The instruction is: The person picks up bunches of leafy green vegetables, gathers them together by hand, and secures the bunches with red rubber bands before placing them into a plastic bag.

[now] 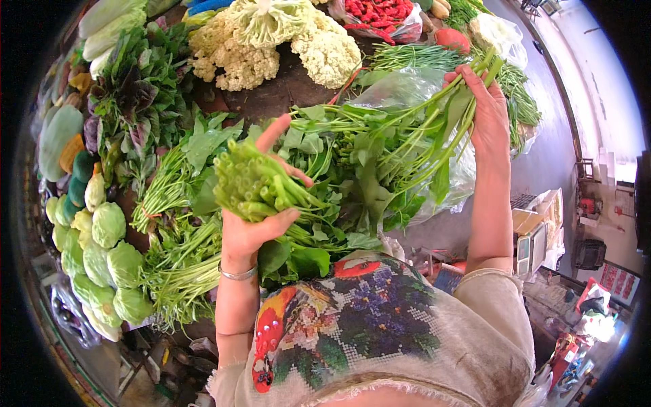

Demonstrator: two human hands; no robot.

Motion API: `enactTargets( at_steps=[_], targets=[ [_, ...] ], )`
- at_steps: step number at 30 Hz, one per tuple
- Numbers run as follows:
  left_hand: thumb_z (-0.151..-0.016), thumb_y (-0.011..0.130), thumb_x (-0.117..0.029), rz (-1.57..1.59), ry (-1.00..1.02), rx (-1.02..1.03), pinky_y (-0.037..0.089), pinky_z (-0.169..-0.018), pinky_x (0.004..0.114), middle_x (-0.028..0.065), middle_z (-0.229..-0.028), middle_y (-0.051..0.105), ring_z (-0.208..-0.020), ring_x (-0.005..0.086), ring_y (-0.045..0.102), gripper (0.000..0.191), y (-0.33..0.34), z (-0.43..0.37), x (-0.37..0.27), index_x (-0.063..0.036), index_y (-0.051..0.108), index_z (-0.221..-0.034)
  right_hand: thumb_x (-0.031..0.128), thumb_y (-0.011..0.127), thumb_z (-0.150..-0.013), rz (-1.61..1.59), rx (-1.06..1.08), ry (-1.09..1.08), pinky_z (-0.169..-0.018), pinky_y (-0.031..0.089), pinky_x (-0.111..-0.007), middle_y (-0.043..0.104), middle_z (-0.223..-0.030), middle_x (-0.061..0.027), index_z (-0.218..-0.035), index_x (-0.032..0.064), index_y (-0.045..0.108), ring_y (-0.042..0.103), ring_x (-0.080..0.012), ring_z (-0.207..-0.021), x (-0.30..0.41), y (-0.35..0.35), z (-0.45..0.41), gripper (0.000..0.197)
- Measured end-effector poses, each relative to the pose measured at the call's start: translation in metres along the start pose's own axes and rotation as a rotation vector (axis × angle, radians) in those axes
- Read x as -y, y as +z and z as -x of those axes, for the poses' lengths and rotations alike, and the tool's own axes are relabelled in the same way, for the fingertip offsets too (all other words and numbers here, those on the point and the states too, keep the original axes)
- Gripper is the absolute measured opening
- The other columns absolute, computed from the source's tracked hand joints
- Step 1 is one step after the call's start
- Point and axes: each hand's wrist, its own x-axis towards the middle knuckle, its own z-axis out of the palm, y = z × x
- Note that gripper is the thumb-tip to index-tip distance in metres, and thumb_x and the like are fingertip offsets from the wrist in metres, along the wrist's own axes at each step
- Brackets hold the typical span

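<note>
My left hand holds a thick bunch of leafy greens with hollow stems, likely water spinach. The cut ends face up towards me, the thumb wraps the near side and the other fingers are spread behind. Raised at the right, my right hand pinches several long leafy stems near their cut ends. Their leaves trail down and left over the pile of greens. Beneath them a clear plastic bag is partly covered. A bracelet circles my left wrist.
Left of the bunch lie tied greens, celery-like stalks, cabbages and red-green amaranth. Cauliflower and a bag of red chillies are at the back. Long green stalks lie beyond my right hand, near the table's right side.
</note>
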Motion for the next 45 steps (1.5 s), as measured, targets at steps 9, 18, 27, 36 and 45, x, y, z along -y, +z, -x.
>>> enactTargets(
  at_steps=[9,18,27,36,45],
  targets=[
    [-0.066,0.076,-0.014,-0.18,0.035,0.062,0.034,-0.108,0.046,0.0076,-0.097,0.064,-0.101,0.0253,0.061,0.051,-0.008,0.027,-0.007,-0.0053,0.056,-0.112,0.017,0.074,-0.085,0.181,0.009,-0.148,-0.065,0.044,-0.021,0.071,-0.099,-0.0044,-0.111,0.0058,0.068,0.06,-0.0073,-0.079,0.03,0.027,0.014,0.028],
    [-0.065,0.076,-0.005,0.031,-0.051,-0.003,0.05,-0.083,0.034,0.0099,-0.1,0.063,-0.094,0.0194,0.061,0.053,0.005,0.037,-0.004,-0.0027,0.052,-0.113,0.013,0.068,-0.089,0.307,0.166,-0.553,-0.064,0.046,-0.021,0.066,-0.087,-0.0011,-0.105,0.0023,0.069,0.057,-0.0078,-0.073,0.074,0.099,0.025,0.019],
    [-0.063,0.083,-0.015,-0.189,-0.231,0.008,0.046,-0.092,0.036,0.0103,-0.112,0.06,-0.105,0.0204,0.057,0.074,-0.001,0.048,-0.012,-0.0029,0.048,-0.127,0.012,0.075,-0.085,0.247,0.197,-0.701,-0.062,0.046,-0.02,0.068,-0.087,-0.003,-0.095,0.0036,0.069,0.059,-0.0078,-0.07,0.037,0.162,0.044,0.015],
    [-0.061,0.078,-0.001,0.042,-0.034,-0.024,0.047,-0.092,0.031,0.0048,-0.113,0.05,-0.105,0.0141,0.054,0.085,0.008,0.043,-0.008,-0.0092,0.029,-0.13,0.01,0.076,-0.081,0.274,0.581,-0.419,-0.065,0.046,-0.028,0.064,-0.08,-0.0054,-0.089,0.0018,0.068,0.059,-0.0161,-0.073,-0.046,0.187,0.086,0.014],
    [-0.055,0.09,-0.01,0.015,0.003,-0.052,0.04,-0.105,0.042,0.0112,-0.152,0.025,-0.134,0.0261,0.04,0.139,0.016,0.039,0.007,-0.0199,-0.009,-0.153,0.01,0.073,-0.086,0.184,0.619,-0.078,-0.071,0.045,-0.022,0.064,-0.084,0.0017,-0.094,0.0027,0.068,0.056,-0.0056,-0.078,-0.035,0.19,0.095,0.013]
  ],
)
